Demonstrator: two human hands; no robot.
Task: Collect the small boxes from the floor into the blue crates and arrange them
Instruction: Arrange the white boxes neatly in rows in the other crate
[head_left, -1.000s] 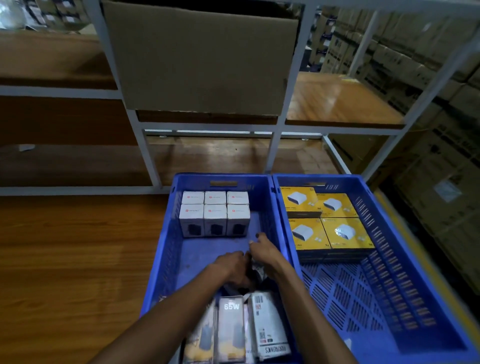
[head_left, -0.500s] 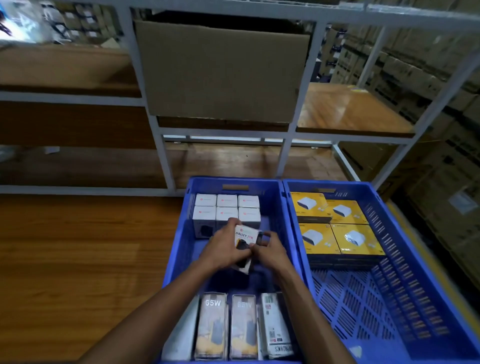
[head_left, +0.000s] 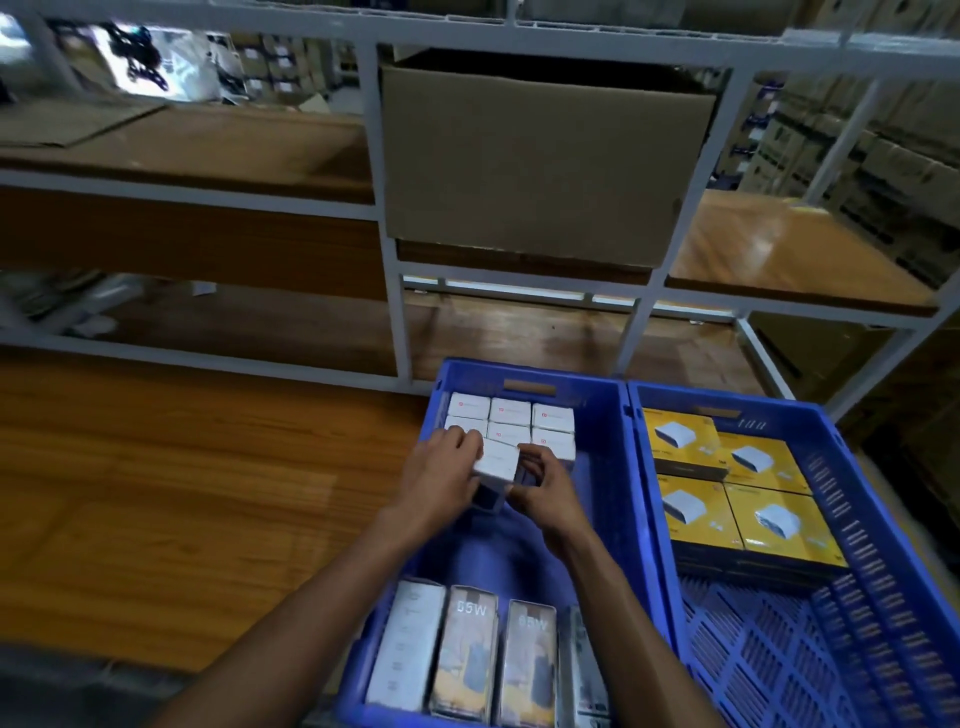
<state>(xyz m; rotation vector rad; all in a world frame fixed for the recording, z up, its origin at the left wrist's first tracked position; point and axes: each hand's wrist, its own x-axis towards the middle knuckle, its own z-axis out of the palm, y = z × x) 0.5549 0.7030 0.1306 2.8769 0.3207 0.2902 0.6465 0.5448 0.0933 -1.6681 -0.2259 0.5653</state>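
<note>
Head view looks down along two bare forearms reaching forward into the left blue crate (head_left: 605, 467). Both hands meet on one small white box (head_left: 496, 462): the left hand (head_left: 441, 480) curls its fingers over the box's left edge and top, and the right hand (head_left: 543, 483) pinches its right side with bent fingers. The box sits tilted between them, just in front of a block of white boxes (head_left: 511, 418) packed against the crate's far wall, beyond the fingertips. Near the elbows, tall boxes (head_left: 467, 654) stand in a row, their lower ends cut off by the frame edge. To the right of the right hand, yellow boxes (head_left: 727, 493) fill the far half of the right blue crate (head_left: 857, 519). Print on the white boxes is too blurred to read, and the held box's underside is hidden by the hands.
</note>
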